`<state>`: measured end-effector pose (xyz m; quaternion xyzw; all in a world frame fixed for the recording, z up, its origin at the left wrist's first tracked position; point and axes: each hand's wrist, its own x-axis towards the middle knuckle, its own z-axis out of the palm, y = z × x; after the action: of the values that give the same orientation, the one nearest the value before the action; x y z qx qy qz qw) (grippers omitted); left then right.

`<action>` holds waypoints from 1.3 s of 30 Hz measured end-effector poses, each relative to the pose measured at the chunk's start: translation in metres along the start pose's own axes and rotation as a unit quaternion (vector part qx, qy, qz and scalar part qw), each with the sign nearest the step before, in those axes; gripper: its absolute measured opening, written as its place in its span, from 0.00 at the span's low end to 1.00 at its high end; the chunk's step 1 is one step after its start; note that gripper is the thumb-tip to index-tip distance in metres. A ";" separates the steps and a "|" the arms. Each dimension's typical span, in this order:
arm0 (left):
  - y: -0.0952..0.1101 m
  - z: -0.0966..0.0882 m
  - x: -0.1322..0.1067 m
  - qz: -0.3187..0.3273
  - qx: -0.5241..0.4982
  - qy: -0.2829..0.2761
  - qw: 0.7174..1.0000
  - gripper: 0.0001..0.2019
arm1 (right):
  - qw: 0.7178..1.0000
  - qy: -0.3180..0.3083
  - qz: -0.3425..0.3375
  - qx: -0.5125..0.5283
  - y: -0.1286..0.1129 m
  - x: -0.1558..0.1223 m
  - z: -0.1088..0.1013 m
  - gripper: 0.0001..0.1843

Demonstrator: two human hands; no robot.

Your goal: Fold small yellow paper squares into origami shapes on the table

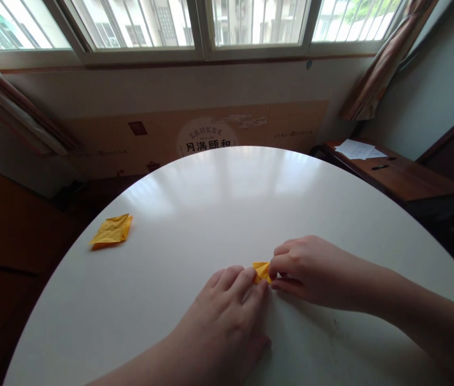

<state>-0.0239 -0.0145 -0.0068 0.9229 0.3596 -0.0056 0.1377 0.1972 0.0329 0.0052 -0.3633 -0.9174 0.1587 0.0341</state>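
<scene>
A small piece of folded yellow paper [261, 272] lies on the white round table [210, 214], partly covered by fingers. With its palm down, my left hand [227, 305] holds the paper's left and near side against the tabletop with its fingertips. My right hand [303, 271] comes in from the right, and its curled fingers and thumb pinch the paper's right side. The parts of the paper under the fingers are hidden. Farther left on the table sits a larger crumpled, folded yellow paper [112, 230], which neither hand touches.
Beyond the table's curved far edge, a printed cardboard panel [291, 126] stands below the barred windows [130, 24]. A brown wooden desk [407, 171] at the right bears white sheets of paper [359, 149]. Curtains [387, 64] hang at both sides.
</scene>
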 end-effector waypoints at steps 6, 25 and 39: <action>0.000 -0.004 0.000 -0.001 -0.016 0.005 1.000 0.29 | 1.000 0.019 0.009 -0.017 -0.005 0.001 -0.002 0.09; 0.001 -0.003 -0.003 0.066 0.042 0.032 0.996 0.19 | 0.995 0.048 -0.087 -0.007 0.007 0.005 0.013 0.11; -0.003 0.013 -0.006 0.076 0.147 0.076 0.983 0.23 | 0.993 0.045 -0.107 0.023 0.012 0.006 0.014 0.10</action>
<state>-0.0294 -0.0196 -0.0192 0.9555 0.2930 0.0217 -0.0274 0.1987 0.0413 -0.0125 -0.2687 -0.9446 0.1589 0.1009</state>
